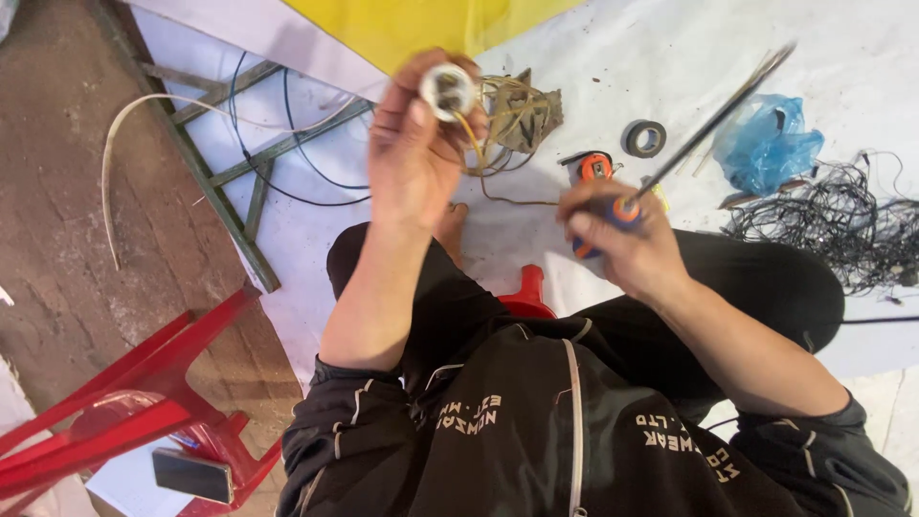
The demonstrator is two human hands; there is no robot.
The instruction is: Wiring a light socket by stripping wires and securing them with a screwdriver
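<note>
Right, nearest the camera at the bottom of the frame sits the person's black jacket (574,440), and low in the left corner a red plastic chair (124,402) with a dark phone (191,476) lying on it. Moving up, a small red stool (528,292) peeks out between the knees at centre. Right of centre, the right hand (622,239) is closed in a firm fist round the orange-and-blue handle of a screwdriver (689,144), its long dark shaft slanting up towards the upper right. Above centre, the left hand (416,144) is raised, fingers curled round a small white round socket (448,91) pinched at the fingertips, with thin yellowish wires (474,153) trailing down from it. Just beyond, on the white sheet (862,48), an orange tape measure (595,168) lies near the right hand, a roll of black tape (645,138) sits a bit further up, and a blue plastic bag (766,144) is beside a tangle of black wire (842,220) at the right edge. A grey-green metal frame (239,182) lies at upper left, and a yellow sheet (421,29) covers the top centre.
</note>
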